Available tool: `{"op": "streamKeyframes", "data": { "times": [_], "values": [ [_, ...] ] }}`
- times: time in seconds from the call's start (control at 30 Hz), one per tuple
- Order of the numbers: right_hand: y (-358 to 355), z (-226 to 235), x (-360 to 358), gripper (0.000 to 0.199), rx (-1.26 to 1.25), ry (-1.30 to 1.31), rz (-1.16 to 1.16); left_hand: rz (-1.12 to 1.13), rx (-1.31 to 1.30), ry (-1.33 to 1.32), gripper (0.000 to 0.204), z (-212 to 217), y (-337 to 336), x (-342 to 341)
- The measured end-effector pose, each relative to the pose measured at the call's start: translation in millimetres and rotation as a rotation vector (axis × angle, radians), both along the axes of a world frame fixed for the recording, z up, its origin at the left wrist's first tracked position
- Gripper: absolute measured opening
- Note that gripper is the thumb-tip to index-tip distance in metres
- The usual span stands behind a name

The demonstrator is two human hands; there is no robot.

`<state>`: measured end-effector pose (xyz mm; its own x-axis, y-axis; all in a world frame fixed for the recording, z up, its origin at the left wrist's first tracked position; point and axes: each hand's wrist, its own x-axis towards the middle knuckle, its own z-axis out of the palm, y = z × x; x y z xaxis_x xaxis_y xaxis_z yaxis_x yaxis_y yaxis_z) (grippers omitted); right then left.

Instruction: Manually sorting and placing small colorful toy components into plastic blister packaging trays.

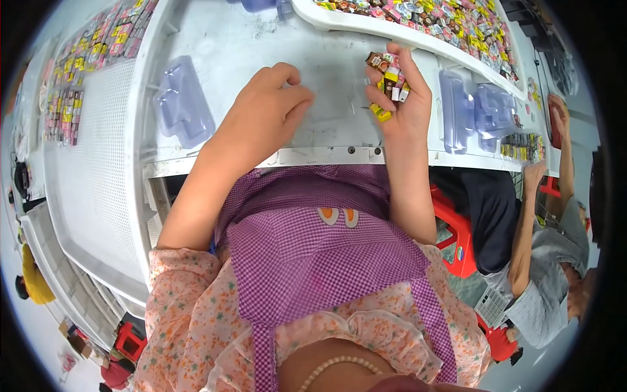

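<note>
White worktable [222, 59], red plastic stools [457, 235], pale floor [26, 326]

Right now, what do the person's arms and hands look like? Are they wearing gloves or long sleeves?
No gloves: the left hand and right hand are bare, with no rings or watch showing. Both forearms are uncovered. Short peach floral sleeves with sheer ruffles end near the elbows, under a purple checked apron.

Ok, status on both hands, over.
Right hand holds small colourful pieces. Left hand curled on white table, nothing visible in it. Clear blister tray beside it.
</note>
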<state>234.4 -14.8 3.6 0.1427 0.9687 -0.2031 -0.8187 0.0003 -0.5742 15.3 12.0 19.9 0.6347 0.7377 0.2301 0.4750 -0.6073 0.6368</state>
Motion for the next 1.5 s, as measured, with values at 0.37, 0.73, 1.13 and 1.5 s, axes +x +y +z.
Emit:
{"op": "streamKeyframes", "data": {
  "times": [0.37, 0.73, 1.13, 1.5],
  "values": [
    [-2, 2, -1, 0.022, -0.013, 0.002, -0.015, -0.187, 0.084, 0.042, 0.018, -1, 12, -14],
    [-8, 25, -38, 0.025, -0.249, -0.832, 0.221, -0.220, 0.039, -0.042, 0.020, -4, 13, -18],
    [-13, 40, -22, 0.015, -0.144, -1.180, 0.090, -0.094, 0.135, -0.083, 0.021, -3, 13, -11],
    [-11, 25, -9, 0.033, -0.139, -0.373, 0.109, -0.083, 0.122, -0.018, 0.015, -5, 10, 2]
  ]
}}
